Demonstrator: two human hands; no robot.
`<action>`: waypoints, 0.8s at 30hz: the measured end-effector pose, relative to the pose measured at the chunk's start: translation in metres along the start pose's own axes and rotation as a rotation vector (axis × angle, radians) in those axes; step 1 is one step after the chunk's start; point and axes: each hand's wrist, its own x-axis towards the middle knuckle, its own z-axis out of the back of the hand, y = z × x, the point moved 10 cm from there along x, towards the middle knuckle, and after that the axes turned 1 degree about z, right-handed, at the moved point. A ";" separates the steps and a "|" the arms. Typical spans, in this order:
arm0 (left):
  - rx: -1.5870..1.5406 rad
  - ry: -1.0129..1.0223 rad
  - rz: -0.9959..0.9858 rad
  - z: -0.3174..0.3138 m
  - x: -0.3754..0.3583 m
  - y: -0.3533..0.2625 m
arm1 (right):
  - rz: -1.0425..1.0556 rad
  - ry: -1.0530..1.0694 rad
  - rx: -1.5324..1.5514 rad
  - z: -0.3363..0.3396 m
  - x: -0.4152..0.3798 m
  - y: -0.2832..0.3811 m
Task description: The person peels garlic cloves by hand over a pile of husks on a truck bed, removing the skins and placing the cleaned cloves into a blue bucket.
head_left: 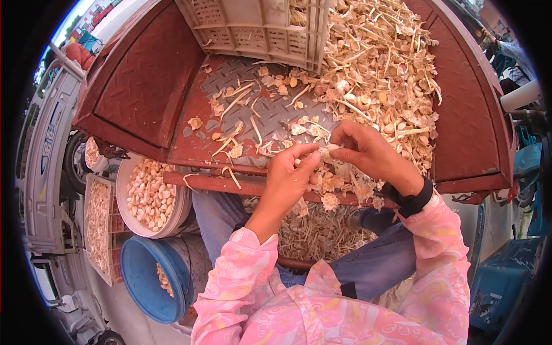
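Left hand: my fingers pinch the near end of the garlic bulb.
Right hand: pinches its far side, equally close.
Bulb: between both grips, axis unclear.
Beyond: husk pile, crate.

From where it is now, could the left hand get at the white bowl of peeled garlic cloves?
Probably yes. The left hand shares a garlic piece with the right hand, so it must let go first. The round white bowl of peeled cloves sits open-topped below on its side, nothing between.
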 end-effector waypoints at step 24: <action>-0.680 0.990 -0.218 -0.137 -0.157 -0.091 | 0.073 -0.241 -0.578 0.034 0.007 -0.015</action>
